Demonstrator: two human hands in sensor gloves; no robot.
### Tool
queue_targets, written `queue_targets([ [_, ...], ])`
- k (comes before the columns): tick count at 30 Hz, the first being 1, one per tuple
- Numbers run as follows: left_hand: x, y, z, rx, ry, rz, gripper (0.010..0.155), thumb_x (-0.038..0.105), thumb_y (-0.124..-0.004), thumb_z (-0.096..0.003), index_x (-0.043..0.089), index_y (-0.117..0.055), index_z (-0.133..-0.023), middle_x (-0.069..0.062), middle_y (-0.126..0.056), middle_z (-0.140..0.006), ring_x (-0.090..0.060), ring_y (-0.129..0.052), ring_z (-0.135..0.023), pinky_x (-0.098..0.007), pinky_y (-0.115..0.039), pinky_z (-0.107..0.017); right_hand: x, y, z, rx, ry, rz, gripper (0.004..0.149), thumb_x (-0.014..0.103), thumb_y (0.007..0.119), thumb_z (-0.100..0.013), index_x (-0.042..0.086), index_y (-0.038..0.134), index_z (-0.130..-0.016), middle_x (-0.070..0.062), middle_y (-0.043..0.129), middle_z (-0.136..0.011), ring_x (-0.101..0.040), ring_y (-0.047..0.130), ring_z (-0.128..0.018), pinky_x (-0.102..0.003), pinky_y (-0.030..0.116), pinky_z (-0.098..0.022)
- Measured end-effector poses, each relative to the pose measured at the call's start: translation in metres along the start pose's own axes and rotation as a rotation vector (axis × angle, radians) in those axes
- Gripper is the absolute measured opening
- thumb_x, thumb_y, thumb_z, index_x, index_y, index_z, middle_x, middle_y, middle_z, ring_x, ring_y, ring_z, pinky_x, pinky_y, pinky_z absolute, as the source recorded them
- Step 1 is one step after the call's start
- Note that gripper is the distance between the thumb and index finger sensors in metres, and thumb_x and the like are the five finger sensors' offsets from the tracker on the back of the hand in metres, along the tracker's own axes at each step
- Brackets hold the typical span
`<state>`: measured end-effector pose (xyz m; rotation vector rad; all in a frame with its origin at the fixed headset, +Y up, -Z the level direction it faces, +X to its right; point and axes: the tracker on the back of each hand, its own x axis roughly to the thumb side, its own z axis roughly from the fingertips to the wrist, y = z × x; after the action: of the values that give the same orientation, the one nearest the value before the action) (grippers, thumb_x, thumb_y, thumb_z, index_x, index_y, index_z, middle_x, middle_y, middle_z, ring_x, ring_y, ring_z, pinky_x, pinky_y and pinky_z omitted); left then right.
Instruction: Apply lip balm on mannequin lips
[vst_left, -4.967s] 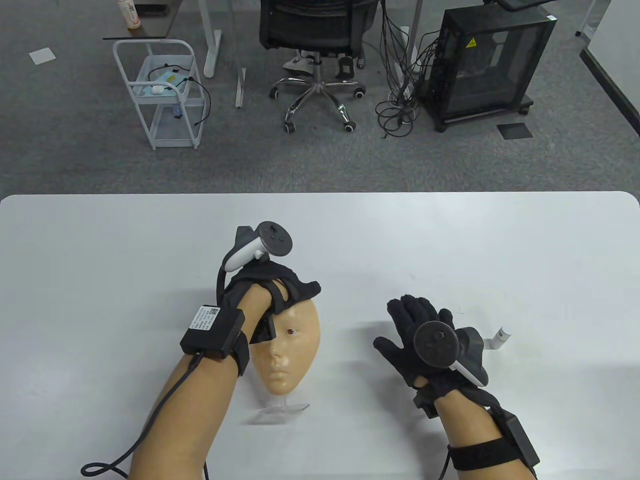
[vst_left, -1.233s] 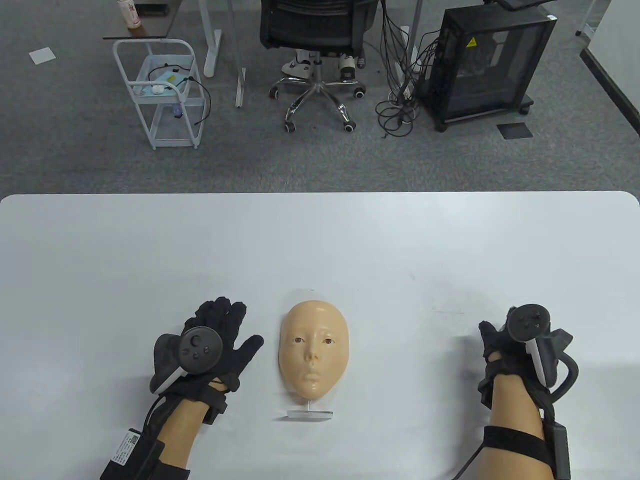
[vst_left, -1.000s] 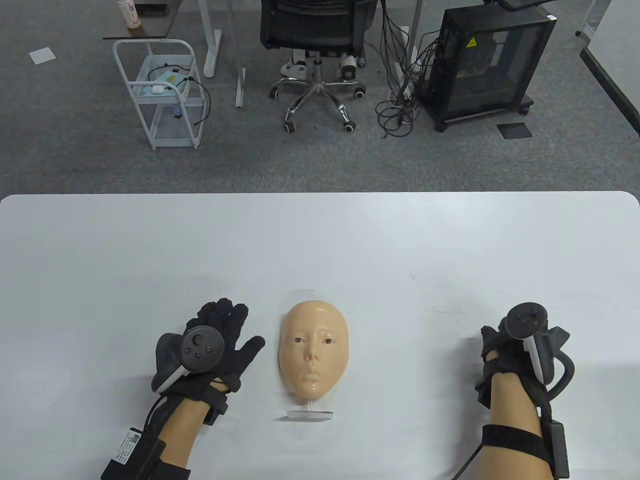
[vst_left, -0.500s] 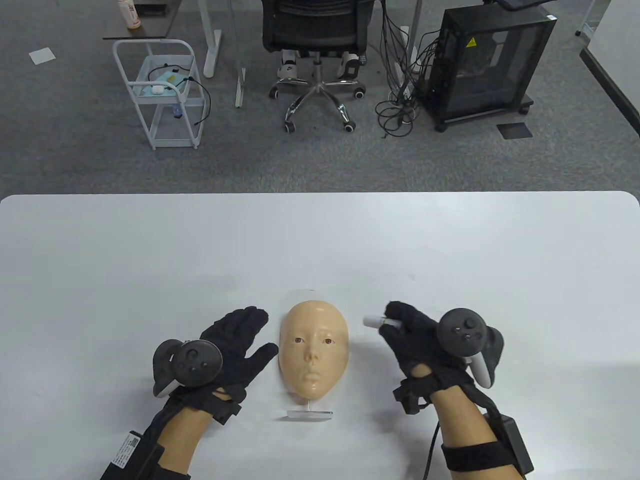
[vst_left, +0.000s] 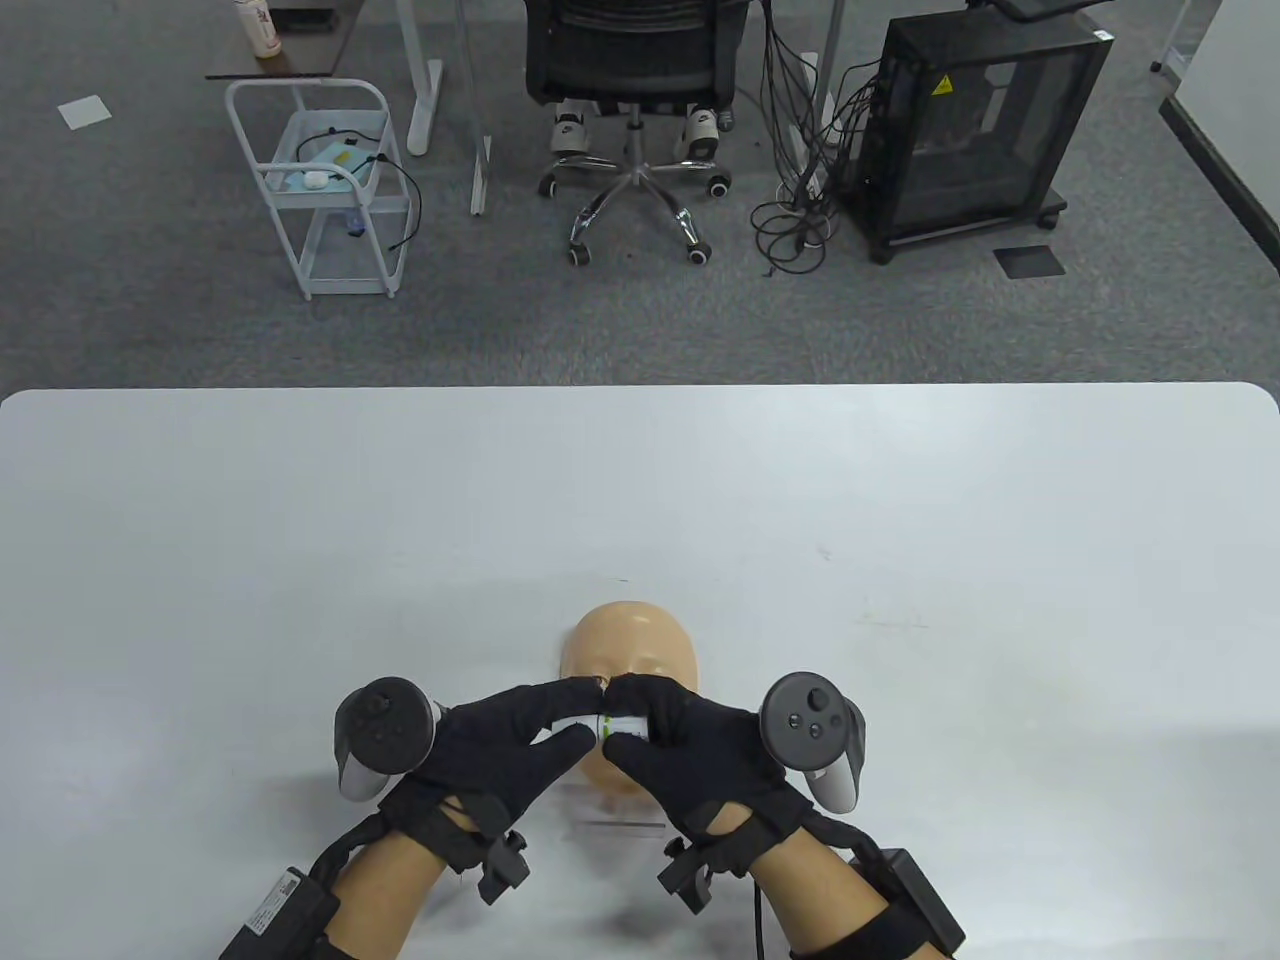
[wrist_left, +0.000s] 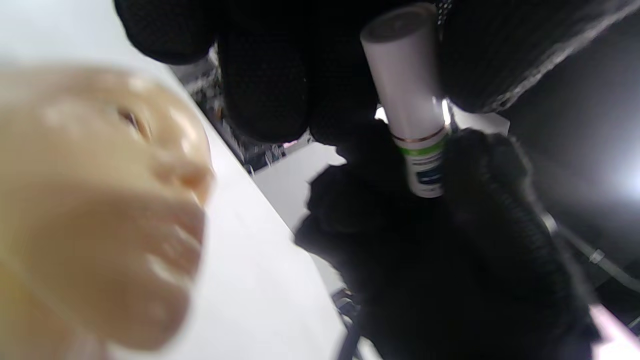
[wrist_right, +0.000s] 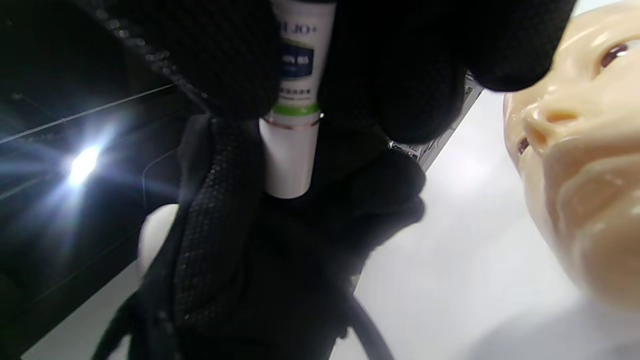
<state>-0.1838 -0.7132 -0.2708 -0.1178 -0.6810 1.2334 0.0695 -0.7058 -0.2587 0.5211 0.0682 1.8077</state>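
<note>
A beige mannequin face (vst_left: 628, 640) stands on a clear stand (vst_left: 625, 825) near the table's front edge. Both hands meet just in front of it, over its lower half. They hold a white lip balm tube (vst_left: 595, 723) with a green band between them. My left hand (vst_left: 520, 735) grips the plain white cap end (wrist_left: 402, 75). My right hand (vst_left: 665, 735) grips the labelled body (wrist_right: 297, 55). The tube is closed, cap seated against the gold ring (wrist_left: 419, 138). The mannequin's lips (wrist_left: 165, 250) are hidden in the table view and show blurred in the left wrist view.
The white table (vst_left: 640, 480) stretches wide behind the face. Beyond its far edge stand an office chair (vst_left: 630, 90), a white wire cart (vst_left: 325, 190) and a black cabinet (vst_left: 960, 130) on grey carpet.
My right hand has carried the tube leftward from beside the face to in front of it. My left hand has moved right and taken hold of the cap end.
</note>
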Motion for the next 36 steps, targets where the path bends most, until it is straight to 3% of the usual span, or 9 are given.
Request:
queue_targets([
  [3, 0.000, -0.005, -0.002, -0.014, -0.007, 0.037, 0.055, 0.049, -0.093, -0.0535, 0.014, -0.079, -0.094, -0.011, -0.098, -0.082, -0.036, -0.103, -0.065, -0.061, -0.073, -0.060, 0.005, -0.004, 0.003, -0.009, -0.058, 0.066, 0.058, 0.040, 0.098, -0.045, 0.015, 0.076, -0.092, -0.010, 0.098, -0.081, -0.034, 0.101, -0.065, -0.053, 0.083, -0.053],
  [7, 0.012, -0.003, -0.001, 0.023, -0.045, 0.048, 0.054, 0.047, -0.097, -0.0515, 0.014, -0.082, -0.091, -0.012, -0.101, -0.078, -0.035, -0.103, -0.057, -0.060, -0.075, -0.061, 0.011, -0.007, 0.006, -0.027, -0.103, 0.021, 0.056, 0.041, 0.099, -0.044, 0.016, 0.078, -0.090, -0.009, 0.100, -0.079, -0.033, 0.103, -0.062, -0.052, 0.084, -0.053],
  [19, 0.007, 0.000, -0.001, 0.004, -0.031, 0.088, 0.052, 0.049, -0.097, -0.0512, 0.015, -0.085, -0.089, -0.010, -0.104, -0.075, -0.032, -0.107, -0.054, -0.055, -0.079, -0.061, 0.014, -0.010, 0.006, -0.010, -0.122, 0.031, 0.053, 0.042, 0.099, -0.045, 0.018, 0.079, -0.088, -0.008, 0.102, -0.075, -0.031, 0.104, -0.061, -0.049, 0.086, -0.053],
  [24, -0.002, 0.027, 0.006, 0.106, 0.026, 0.155, 0.051, 0.049, -0.095, -0.0526, 0.016, -0.083, -0.090, -0.010, -0.103, -0.076, -0.033, -0.105, -0.054, -0.058, -0.076, -0.061, 0.013, -0.040, 0.010, -0.148, -0.105, -0.033, 0.053, 0.042, 0.098, -0.045, 0.017, 0.078, -0.088, -0.009, 0.101, -0.074, -0.031, 0.104, -0.058, -0.049, 0.086, -0.052],
  [26, -0.013, 0.040, 0.011, 0.163, 0.059, 0.202, 0.052, 0.050, -0.093, -0.0540, 0.017, -0.081, -0.092, -0.009, -0.100, -0.078, -0.033, -0.103, -0.057, -0.059, -0.074, -0.061, 0.006, -0.058, 0.009, -0.184, -0.035, 0.009, 0.053, 0.042, 0.097, -0.046, 0.018, 0.078, -0.090, -0.009, 0.099, -0.076, -0.033, 0.101, -0.060, -0.051, 0.082, -0.053],
  [29, -0.023, 0.046, 0.013, 0.230, 0.077, 0.213, 0.052, 0.050, -0.092, -0.0541, 0.017, -0.080, -0.093, -0.008, -0.099, -0.081, -0.034, -0.101, -0.060, -0.060, -0.072, -0.061, -0.007, -0.081, 0.007, -0.267, 0.065, 0.323, 0.054, 0.042, 0.096, -0.048, 0.018, 0.077, -0.093, -0.010, 0.096, -0.076, -0.035, 0.097, -0.061, -0.054, 0.078, -0.053],
  [32, -0.028, 0.046, 0.013, 0.231, 0.093, 0.171, 0.052, 0.051, -0.092, -0.0548, 0.017, -0.080, -0.093, -0.008, -0.099, -0.081, -0.033, -0.102, -0.059, -0.059, -0.073, -0.061, -0.026, -0.099, 0.005, -0.296, 0.407, 0.791, 0.055, 0.046, 0.095, -0.047, 0.019, 0.078, -0.092, -0.009, 0.096, -0.068, -0.030, 0.095, -0.054, -0.054, 0.078, -0.053],
  [36, -0.028, 0.043, 0.012, 0.213, 0.094, 0.157, 0.052, 0.051, -0.092, -0.0550, 0.017, -0.080, -0.093, -0.009, -0.099, -0.080, -0.033, -0.102, -0.058, -0.059, -0.073, -0.060, -0.051, -0.103, 0.001, -0.275, 0.586, 0.846, 0.055, 0.042, 0.097, -0.047, 0.017, 0.079, -0.092, -0.012, 0.096, -0.068, -0.032, 0.094, -0.054, -0.057, 0.075, -0.053],
])
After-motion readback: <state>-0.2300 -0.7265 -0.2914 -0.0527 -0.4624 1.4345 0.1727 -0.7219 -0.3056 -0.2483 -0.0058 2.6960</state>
